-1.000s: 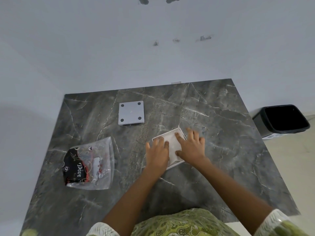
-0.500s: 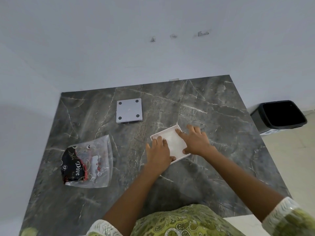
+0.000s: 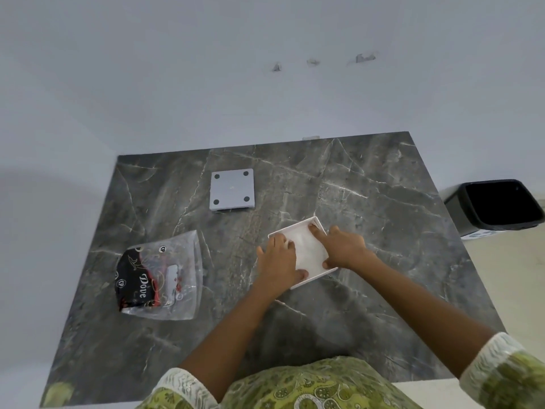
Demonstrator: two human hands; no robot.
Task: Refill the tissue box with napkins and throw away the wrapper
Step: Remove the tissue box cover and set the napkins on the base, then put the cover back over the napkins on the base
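Observation:
A white square tissue box (image 3: 319, 273) lies open-side up on the dark marble table (image 3: 368, 219), with white napkins (image 3: 306, 249) filling it. My left hand (image 3: 278, 261) rests flat on the box's left side, fingers spread on the napkins. My right hand (image 3: 342, 246) presses on the right side, fingertips on the napkins near the far corner. A clear plastic wrapper (image 3: 160, 277) with a black and red printed part lies flat at the left. The grey lid (image 3: 232, 188) with four dark feet lies further back.
A black waste bin (image 3: 498, 206) stands on the floor to the right of the table. A pale wall runs behind the table and along its left. My green patterned clothing fills the bottom edge.
Both hands shifted slightly on the napkins; my right hand slid toward the box's right side and far corner. The box, wrapper and lid stayed in place.

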